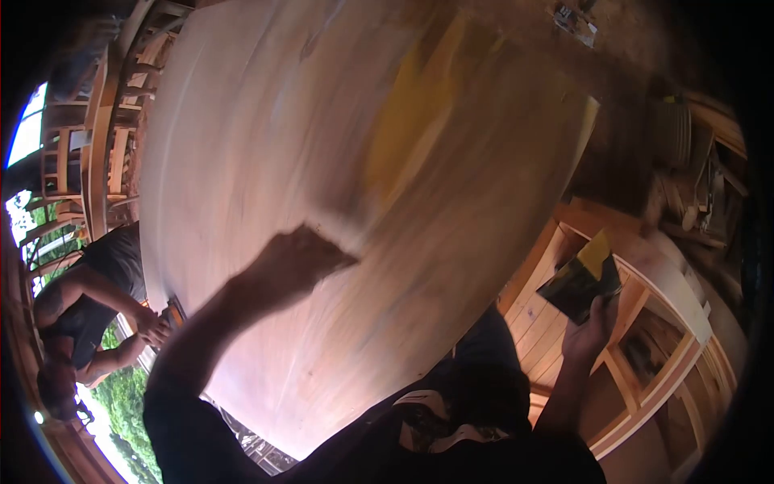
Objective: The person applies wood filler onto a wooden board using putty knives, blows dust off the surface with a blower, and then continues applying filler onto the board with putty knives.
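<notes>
The wearer's two bare hands (300, 260) (592, 327) are showing, plus one broad brown wooden panel (258, 169), one dark, yellow-marked angular object (579, 282) towards three o'clock, one dark-clothed co-worker (109, 270) towards nine.

The wooden panel (322, 153) is offering open passage on the far side of the left hand (302, 256). A co-worker's hands (153, 329) are obstructing its left edge. To the right, the dark board (576, 289) in the right hand (593, 324) and a wooden frame (688, 313) are restricting passage.
</notes>
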A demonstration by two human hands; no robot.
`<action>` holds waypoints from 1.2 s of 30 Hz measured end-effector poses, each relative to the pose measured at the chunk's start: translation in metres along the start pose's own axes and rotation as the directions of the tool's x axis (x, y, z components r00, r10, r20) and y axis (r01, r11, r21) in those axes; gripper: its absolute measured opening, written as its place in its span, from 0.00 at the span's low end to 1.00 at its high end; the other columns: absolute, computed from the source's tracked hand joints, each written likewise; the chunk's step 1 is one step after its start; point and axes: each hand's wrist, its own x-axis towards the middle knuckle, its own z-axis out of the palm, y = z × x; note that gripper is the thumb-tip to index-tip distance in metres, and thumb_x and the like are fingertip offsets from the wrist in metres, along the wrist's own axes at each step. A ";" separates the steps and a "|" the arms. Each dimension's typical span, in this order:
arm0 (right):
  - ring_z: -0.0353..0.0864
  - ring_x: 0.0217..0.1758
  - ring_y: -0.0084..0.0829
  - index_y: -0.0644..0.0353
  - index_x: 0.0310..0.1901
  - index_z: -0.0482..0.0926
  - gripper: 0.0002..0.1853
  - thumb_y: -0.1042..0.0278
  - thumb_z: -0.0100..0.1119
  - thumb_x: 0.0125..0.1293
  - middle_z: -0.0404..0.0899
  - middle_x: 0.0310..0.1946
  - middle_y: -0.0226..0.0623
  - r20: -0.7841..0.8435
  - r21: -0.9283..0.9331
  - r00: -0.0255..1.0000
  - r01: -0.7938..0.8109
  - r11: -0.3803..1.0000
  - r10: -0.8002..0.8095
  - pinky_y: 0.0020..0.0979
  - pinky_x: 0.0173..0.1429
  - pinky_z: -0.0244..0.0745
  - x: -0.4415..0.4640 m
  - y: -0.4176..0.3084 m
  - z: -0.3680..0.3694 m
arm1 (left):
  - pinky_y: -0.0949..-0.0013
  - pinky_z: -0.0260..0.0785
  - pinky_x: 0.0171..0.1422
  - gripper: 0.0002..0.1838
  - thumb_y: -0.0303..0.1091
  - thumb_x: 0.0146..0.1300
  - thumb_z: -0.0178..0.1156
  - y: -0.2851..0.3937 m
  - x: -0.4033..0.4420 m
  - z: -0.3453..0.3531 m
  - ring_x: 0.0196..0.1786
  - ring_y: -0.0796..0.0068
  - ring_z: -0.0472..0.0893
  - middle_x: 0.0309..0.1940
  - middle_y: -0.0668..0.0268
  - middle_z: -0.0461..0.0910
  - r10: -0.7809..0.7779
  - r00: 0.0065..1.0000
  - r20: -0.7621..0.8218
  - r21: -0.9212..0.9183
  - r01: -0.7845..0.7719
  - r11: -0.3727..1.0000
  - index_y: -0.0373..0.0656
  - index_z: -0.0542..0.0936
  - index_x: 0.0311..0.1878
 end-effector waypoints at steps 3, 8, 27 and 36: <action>0.65 0.67 0.40 0.67 0.67 0.57 0.27 0.73 0.49 0.69 0.64 0.65 0.44 0.074 0.025 0.997 -0.025 0.999 0.023 0.41 0.71 0.60 0.012 0.004 0.009 | 0.61 0.71 0.61 0.33 0.12 0.51 0.52 -0.003 0.086 -0.076 0.54 0.67 0.78 0.52 0.69 0.80 0.096 0.963 -0.250 0.128 -0.065 0.990 0.58 0.78 0.57; 0.65 0.67 0.40 0.66 0.67 0.57 0.29 0.66 0.53 0.68 0.64 0.64 0.44 -0.045 -0.091 0.999 -0.026 0.996 0.022 0.41 0.71 0.59 0.009 0.008 0.005 | 0.60 0.72 0.54 0.22 0.18 0.52 0.52 -0.028 0.248 -0.165 0.49 0.58 0.80 0.43 0.57 0.82 0.535 0.686 -0.493 0.416 -0.354 0.838 0.49 0.82 0.48; 0.71 0.62 0.35 0.63 0.66 0.60 0.23 0.73 0.48 0.71 0.68 0.60 0.43 -0.018 -0.057 1.000 0.011 0.998 -0.012 0.37 0.64 0.70 -0.063 0.037 -0.006 | 0.60 0.73 0.52 0.23 0.11 0.45 0.55 -0.014 0.099 -0.040 0.49 0.60 0.80 0.40 0.60 0.83 0.077 0.966 -0.245 0.110 -0.052 0.993 0.46 0.84 0.43; 0.72 0.61 0.28 0.63 0.63 0.65 0.20 0.76 0.45 0.70 0.72 0.58 0.37 -0.004 -0.041 1.000 0.021 0.999 -0.021 0.34 0.66 0.66 -0.142 0.065 0.004 | 0.61 0.75 0.57 0.21 0.11 0.47 0.56 -0.007 -0.043 0.108 0.52 0.61 0.80 0.45 0.63 0.83 0.073 0.867 -0.492 -0.028 -0.099 0.995 0.42 0.84 0.43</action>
